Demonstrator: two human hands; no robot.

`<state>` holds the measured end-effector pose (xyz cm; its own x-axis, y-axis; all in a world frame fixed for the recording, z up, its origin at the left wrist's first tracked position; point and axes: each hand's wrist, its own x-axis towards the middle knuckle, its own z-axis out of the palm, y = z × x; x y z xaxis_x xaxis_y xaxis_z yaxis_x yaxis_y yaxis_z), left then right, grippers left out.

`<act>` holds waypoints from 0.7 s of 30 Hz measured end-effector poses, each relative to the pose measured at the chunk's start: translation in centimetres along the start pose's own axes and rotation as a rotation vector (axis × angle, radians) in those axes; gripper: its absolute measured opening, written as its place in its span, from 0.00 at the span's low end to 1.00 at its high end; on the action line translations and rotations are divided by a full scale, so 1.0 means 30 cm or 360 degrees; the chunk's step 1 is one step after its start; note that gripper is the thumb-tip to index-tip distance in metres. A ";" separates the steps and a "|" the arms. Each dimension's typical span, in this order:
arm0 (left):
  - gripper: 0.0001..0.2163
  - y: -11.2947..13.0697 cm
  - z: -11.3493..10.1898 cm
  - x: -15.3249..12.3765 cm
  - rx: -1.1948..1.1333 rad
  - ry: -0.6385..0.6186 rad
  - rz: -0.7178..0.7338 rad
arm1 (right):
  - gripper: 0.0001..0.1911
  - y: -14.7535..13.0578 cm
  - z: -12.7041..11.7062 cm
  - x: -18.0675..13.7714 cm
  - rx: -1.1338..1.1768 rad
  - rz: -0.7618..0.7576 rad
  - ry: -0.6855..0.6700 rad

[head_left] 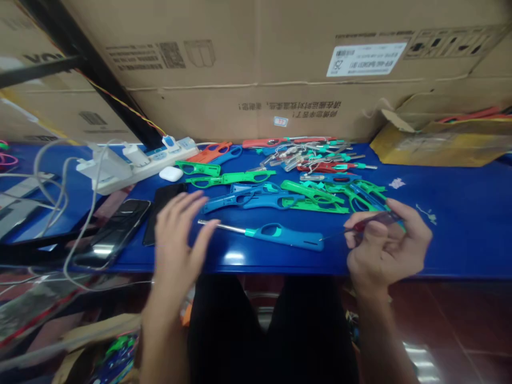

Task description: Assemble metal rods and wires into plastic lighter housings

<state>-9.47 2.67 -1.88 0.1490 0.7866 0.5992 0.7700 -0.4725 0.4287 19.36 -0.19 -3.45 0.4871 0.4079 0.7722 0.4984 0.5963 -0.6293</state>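
A blue lighter [280, 236] with a long metal nozzle lies on the blue table [460, 234] in front of me. My left hand [178, 234] hovers open, fingers spread, just left of the nozzle tip. My right hand [386, 242] is closed on a small red-handled screwdriver [370, 223], whose thin tip points left at the lighter's rear end. Behind the lighter lies a heap of green, blue and orange lighter shells [288, 186] and loose metal parts [304, 154].
Two black phones [120, 229] lie left of my left hand. A white power strip [136, 165] with chargers and cables, and a white earbud case [171, 173], sit behind them. Cardboard boxes [256, 69] wall the table's back; an open box [440, 141] stands right.
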 end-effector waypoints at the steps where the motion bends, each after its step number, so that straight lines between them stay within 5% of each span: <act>1: 0.21 -0.069 -0.031 -0.003 0.0107 0.0026 -0.0103 | 0.14 0.000 0.000 -0.002 0.0020 -0.0002 -0.0001; 5: 0.28 -0.228 -0.104 -0.037 0.0312 0.0014 -0.0228 | 0.16 0.007 -0.001 -0.007 0.0041 -0.0004 0.0017; 13: 0.27 -0.202 -0.138 -0.079 0.0509 -0.0124 -0.0253 | 0.18 0.034 -0.014 -0.003 0.0074 -0.0150 -0.0031; 18: 0.30 -0.241 -0.092 0.014 0.0583 -0.0030 -0.0378 | 0.23 0.025 -0.021 -0.008 0.0020 -0.0165 -0.0118; 21: 0.34 -0.234 -0.051 0.112 0.0700 -0.0176 -0.0528 | 0.24 0.025 -0.022 -0.013 0.0015 -0.0154 -0.0116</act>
<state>-15.31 8.01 -1.85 -0.0992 0.9130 0.3958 0.9694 -0.0011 0.2454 20.02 -0.37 -4.26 0.3835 0.3970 0.8339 0.5337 0.6416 -0.5509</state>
